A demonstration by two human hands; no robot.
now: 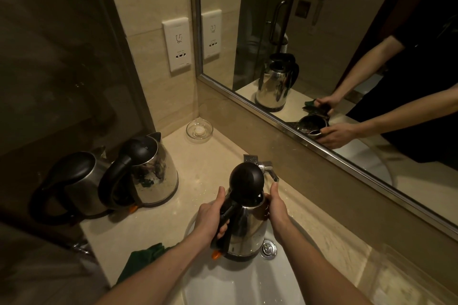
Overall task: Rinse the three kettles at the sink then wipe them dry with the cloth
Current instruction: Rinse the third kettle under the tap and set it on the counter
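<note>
Sink basin (235,280) beneath kettle (247,228), left grip (210,218) tight round handle (221,242), right grip (277,210) around body.

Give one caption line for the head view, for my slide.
Left hand and right hand hold an open-lidded steel kettle over the sink; two more kettles stand on the counter.

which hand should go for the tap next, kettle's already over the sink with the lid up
Right, probably. The right hand steadies the kettle on the side beside the tap, while the left hand grips the handle and carries it over the sink.
</note>
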